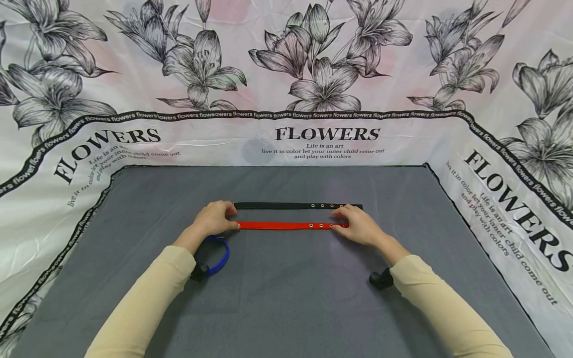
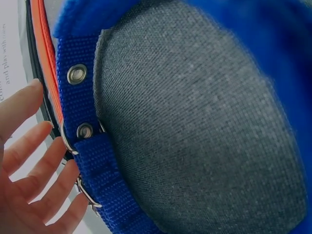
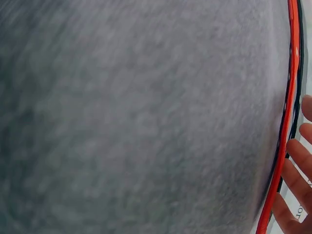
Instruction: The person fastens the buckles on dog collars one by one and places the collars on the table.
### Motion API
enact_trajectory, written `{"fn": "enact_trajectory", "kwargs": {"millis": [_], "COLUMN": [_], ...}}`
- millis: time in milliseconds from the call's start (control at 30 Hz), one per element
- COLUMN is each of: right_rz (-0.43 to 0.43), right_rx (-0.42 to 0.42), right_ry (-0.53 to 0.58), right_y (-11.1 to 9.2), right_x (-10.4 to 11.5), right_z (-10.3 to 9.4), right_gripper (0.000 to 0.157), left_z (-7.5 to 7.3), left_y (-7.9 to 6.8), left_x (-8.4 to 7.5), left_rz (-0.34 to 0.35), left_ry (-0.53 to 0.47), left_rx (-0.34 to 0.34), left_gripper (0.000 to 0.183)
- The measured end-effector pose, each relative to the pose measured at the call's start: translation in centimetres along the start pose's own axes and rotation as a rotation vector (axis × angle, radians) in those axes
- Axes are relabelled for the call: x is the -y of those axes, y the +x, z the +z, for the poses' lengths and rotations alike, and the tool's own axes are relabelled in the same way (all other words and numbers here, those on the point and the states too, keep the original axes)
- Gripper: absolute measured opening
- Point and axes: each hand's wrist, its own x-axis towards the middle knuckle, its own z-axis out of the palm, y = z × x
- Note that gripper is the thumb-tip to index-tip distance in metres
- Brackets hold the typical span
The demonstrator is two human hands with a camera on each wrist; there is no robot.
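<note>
A red collar with metal eyelets lies stretched out on the grey cloth, parallel to a black collar just beyond it. My left hand is at their left ends, the thumb touching the red one's end. At the other side my right hand touches the red collar's eyelet end, its fingertips close to the black one. Both wrist views show extended, spread fingers. A blue collar, closed into a loop, stands beside my left wrist; its eyelets and buckle appear large in the left wrist view.
Grey cloth covers the table. Behind and along both sides rises a white flower-printed curtain. Black wrist-worn devices show at both cuffs, the left one close against the blue loop.
</note>
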Motion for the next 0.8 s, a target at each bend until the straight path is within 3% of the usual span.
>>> {"fn": "enact_trajectory", "kwargs": {"millis": [367,800], "right_rz": [0.008,-0.016], "right_rx": [0.042,0.021], "right_ry": [-0.082,-0.103], "right_y": [-0.49,-0.48], "right_x": [-0.7,-0.98], "right_z": [-0.17,0.24], "right_gripper": [0.032,0.016], "left_z": [0.27,0.59], "left_y": [0.03,0.08], "left_x": [-0.26,-0.41], "left_rz": [-0.006,-0.037], "left_ry": [0.091,0.188], "left_rx": [0.041,0.044], "left_gripper": [0.037,0.021]}}
